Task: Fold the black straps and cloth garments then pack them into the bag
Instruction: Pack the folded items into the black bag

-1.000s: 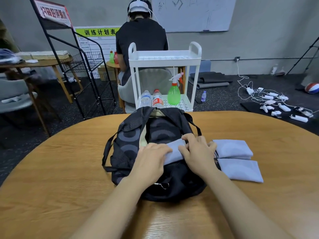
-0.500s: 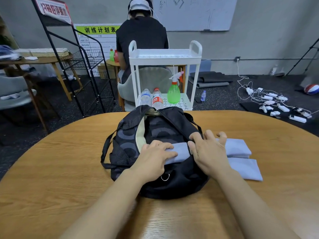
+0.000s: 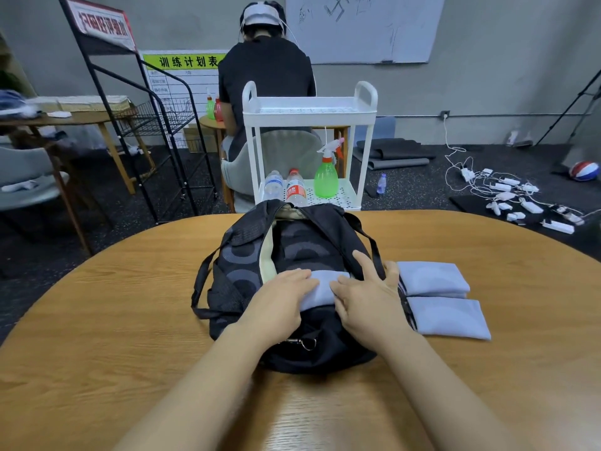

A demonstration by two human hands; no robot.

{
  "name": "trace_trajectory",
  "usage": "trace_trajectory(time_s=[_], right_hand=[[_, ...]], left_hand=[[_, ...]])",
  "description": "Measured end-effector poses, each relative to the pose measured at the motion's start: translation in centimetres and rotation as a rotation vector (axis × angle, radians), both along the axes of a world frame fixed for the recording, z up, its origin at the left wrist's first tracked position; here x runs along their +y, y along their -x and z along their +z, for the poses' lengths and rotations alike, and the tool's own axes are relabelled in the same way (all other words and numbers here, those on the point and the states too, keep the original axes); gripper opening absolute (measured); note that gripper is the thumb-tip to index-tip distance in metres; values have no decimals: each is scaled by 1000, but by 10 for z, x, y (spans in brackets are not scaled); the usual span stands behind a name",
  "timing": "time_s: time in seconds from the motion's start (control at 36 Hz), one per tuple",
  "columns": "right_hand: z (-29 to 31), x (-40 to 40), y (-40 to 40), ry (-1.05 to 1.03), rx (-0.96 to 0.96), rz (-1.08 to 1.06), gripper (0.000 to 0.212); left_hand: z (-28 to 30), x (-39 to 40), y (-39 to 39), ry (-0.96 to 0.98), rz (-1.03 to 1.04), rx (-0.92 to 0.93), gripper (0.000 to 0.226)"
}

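Currently both my hands, left hand (image 3: pixel 279 301) and right hand (image 3: pixel 364 297), lie flat, fingers straight, on the folded grey cloth (image 3: pixel 320 289) atop the black backpack (image 3: pixel 260 265); it looks soft and light, so I'd pinch its 6 o'clock folded edge.

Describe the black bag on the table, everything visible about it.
The bag is a soft black fabric backpack with a grey arc pattern and a pale cream strip along its opening. It lies flat on the wooden table, top pointing away, black straps looping at each side, a metal ring at the near end. A folded grey cloth rests on it, under the left hand and right hand. Two more folded cloths lie beside it on the right.
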State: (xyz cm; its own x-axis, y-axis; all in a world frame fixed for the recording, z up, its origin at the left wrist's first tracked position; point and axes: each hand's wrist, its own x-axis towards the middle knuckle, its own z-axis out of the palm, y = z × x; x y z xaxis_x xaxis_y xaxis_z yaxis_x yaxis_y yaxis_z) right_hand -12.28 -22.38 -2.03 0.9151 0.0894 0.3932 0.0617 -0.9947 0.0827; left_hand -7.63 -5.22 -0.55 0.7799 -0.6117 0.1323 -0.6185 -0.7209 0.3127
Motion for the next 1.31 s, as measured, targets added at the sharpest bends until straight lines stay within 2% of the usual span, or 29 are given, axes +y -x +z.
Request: trace_trajectory(time_s=[0.08,0.17,0.25,0.33,0.44,0.61,0.72,0.81,1.0,1.17,1.31], right_hand=[[5,-2,1,-68,83,8,18],[13,-6,4,-182,130,-9,34],[17,-12,11,-335,-70,13,27],[11,-24,21,-477,-281,-59,19],[3,-50,41,-618,-340,-221,21],[-15,-95,72,-718,-308,-506,12],[-24,-118,83,-757,-271,-660,21],[-27,-130,86,-755,-214,-752,26],[-37,-149,72,-703,2,-817,33],[-43,-156,65,-629,195,-859,44],[-39,-167,68,-681,279,-837,46]], left_hand=[[5,0,2,-6,-10,-13,44],[10,3,2,72,-21,-29,54],[16,0,5,156,17,-62,51],[19,-14,12,265,39,-53,43],[20,-49,31,370,45,-17,39],[5,-121,68,438,-7,45,34],[-13,-159,83,377,43,145,33],[-24,-176,86,249,88,198,29],[-40,-193,81,-38,155,196,25],[-52,-196,82,-76,131,111,30],[-56,-198,86,-28,145,58,27]])
